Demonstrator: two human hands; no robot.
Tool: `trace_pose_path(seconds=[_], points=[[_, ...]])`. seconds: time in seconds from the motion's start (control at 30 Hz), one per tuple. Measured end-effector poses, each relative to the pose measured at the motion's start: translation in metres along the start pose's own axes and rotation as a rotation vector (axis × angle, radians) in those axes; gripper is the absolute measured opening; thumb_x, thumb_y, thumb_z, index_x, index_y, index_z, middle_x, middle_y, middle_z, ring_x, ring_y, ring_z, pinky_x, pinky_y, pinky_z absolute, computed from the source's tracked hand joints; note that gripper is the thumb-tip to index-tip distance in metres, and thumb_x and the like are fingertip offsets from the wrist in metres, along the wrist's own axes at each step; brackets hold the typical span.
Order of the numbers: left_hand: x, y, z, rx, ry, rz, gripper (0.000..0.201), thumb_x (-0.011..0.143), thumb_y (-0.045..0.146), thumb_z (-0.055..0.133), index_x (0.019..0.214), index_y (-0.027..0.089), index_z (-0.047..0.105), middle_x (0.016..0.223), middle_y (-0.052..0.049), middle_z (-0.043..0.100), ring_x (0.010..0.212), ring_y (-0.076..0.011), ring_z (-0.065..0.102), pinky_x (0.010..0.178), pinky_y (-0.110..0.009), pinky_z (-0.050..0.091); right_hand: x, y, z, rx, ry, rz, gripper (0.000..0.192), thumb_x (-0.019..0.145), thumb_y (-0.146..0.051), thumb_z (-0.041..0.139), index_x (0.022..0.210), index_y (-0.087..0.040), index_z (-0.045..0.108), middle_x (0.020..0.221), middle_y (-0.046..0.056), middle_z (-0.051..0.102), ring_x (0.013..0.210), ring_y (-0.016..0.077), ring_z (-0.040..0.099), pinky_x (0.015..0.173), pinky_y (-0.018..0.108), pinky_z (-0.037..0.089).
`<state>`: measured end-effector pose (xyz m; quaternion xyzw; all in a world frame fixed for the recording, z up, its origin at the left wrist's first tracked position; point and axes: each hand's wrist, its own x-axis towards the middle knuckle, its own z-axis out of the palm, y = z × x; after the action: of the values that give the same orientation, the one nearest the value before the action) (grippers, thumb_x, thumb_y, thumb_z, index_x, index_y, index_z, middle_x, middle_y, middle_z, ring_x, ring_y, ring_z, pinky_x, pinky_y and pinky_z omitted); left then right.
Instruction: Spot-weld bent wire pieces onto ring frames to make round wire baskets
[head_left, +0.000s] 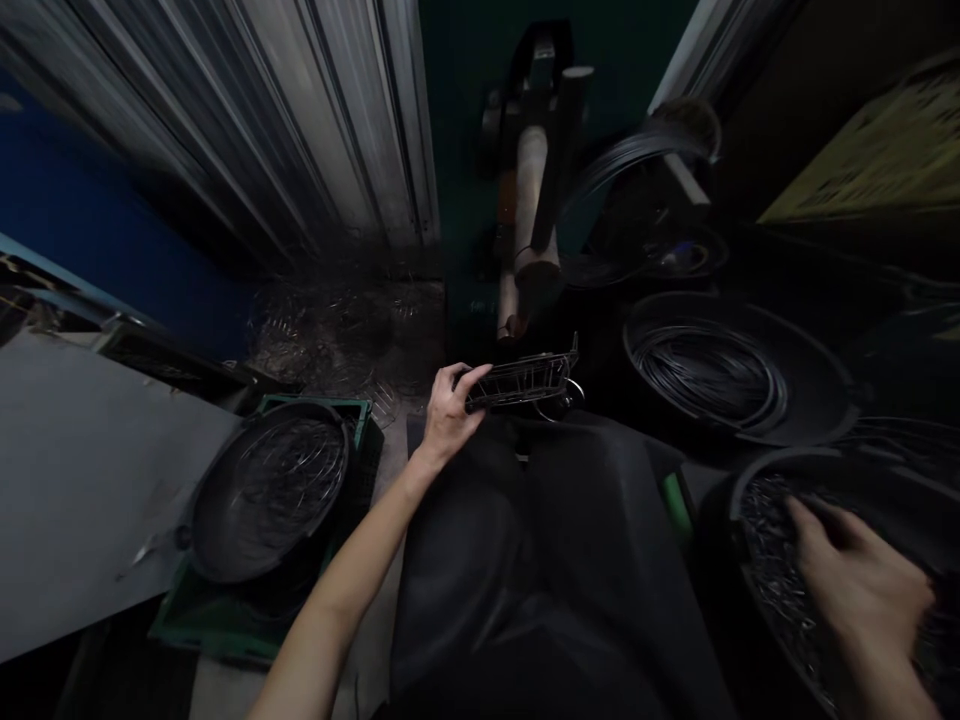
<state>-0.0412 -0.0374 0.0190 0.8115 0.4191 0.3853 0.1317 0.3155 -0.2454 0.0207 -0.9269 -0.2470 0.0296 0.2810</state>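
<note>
My left hand (448,415) grips one end of a small dark wire rack (525,380), held level above my lap in front of the machine. Thumb and fingers close round the rack's near end. At the right, my right hand (862,575) is down in a black tub (750,475) of small metal pieces (780,590). Its fingers are curled and blurred, and whatever they hold is hidden. Just beyond the wire rack is a shiny wire ring (571,398); whether it belongs to the rack I cannot tell.
Ahead stands a green machine with a horizontal metal bar (532,190). A black basin (817,390) of coiled wire lies to the right. On the left, another basin (217,540) with wire rings rests on a green crate (176,620). Loose wire pieces (337,330) heap by the corrugated panel (352,120).
</note>
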Motion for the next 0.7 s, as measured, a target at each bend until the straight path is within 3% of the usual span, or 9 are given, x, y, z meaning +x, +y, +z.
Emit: trace_pose_path(seconds=[0.1,0.2,0.27,0.33,0.47,0.6,0.7], points=[[0.006,0.008,0.007,0.079,-0.05,0.009,0.062,0.07,0.007,0.062,0.127,0.026,0.048,0.116,-0.006,0.045,0.111,-0.0205,0.049,0.1,-0.041,0.043,-0.031,-0.08,0.007,0.433,-0.217,-0.062,0.041,0.062,-0.052,0.066,0.089,-0.021,0.07,0.09,0.009,0.068,0.076,0.0216,0.062,0.069,0.034,0.049],[0.009,0.015,0.011,0.163,-0.082,0.019,0.061,0.071,0.006,0.06,0.128,0.026,0.047,0.117,-0.007,0.046,0.112,-0.0217,0.049,0.104,-0.046,0.038,-0.056,-0.15,0.027,0.669,-0.566,-0.129,0.046,0.06,-0.054,0.072,0.085,-0.016,0.069,0.075,0.005,0.065,0.062,0.0153,0.058,0.058,0.028,0.049],[0.01,0.021,0.011,0.217,-0.099,0.006,0.061,0.072,0.007,0.059,0.128,0.026,0.047,0.117,-0.008,0.046,0.114,-0.0224,0.048,0.106,-0.048,0.035,-0.068,-0.18,0.04,0.76,-0.712,-0.136,0.048,0.057,-0.056,0.073,0.08,-0.015,0.067,0.067,0.003,0.062,0.055,0.013,0.056,0.052,0.025,0.047],[0.008,0.026,0.009,0.247,-0.127,-0.016,0.059,0.073,0.009,0.059,0.128,0.027,0.047,0.117,-0.007,0.047,0.114,-0.0226,0.047,0.107,-0.049,0.033,-0.076,-0.195,0.046,0.774,-0.758,-0.148,0.049,0.056,-0.058,0.073,0.079,-0.015,0.065,0.066,0.002,0.061,0.055,0.0127,0.055,0.05,0.024,0.046],[0.002,0.027,0.003,0.194,-0.172,-0.086,0.059,0.075,0.013,0.059,0.131,0.027,0.044,0.118,-0.007,0.045,0.113,-0.0219,0.047,0.109,-0.048,0.03,-0.085,-0.182,0.037,0.546,-0.658,-0.25,0.048,0.06,-0.061,0.067,0.082,-0.018,0.066,0.076,0.004,0.065,0.068,0.0172,0.06,0.06,0.026,0.047],[-0.011,0.021,0.0,0.088,-0.198,-0.216,0.062,0.074,0.014,0.057,0.132,0.028,0.04,0.117,-0.006,0.043,0.115,-0.0217,0.046,0.11,-0.047,0.029,-0.082,-0.125,0.03,0.153,-0.483,-0.282,0.047,0.067,-0.065,0.055,0.09,-0.024,0.063,0.07,0.003,0.063,0.063,0.021,0.059,0.058,0.031,0.045],[-0.021,0.02,0.002,0.048,-0.253,-0.257,0.063,0.074,0.02,0.059,0.133,0.027,0.039,0.118,-0.006,0.042,0.114,-0.0232,0.046,0.109,-0.049,0.029,-0.075,-0.075,0.047,-0.031,-0.448,-0.351,0.039,0.068,-0.061,0.051,0.081,-0.025,0.059,0.058,0.004,0.055,0.056,0.0233,0.055,0.052,0.034,0.042]])
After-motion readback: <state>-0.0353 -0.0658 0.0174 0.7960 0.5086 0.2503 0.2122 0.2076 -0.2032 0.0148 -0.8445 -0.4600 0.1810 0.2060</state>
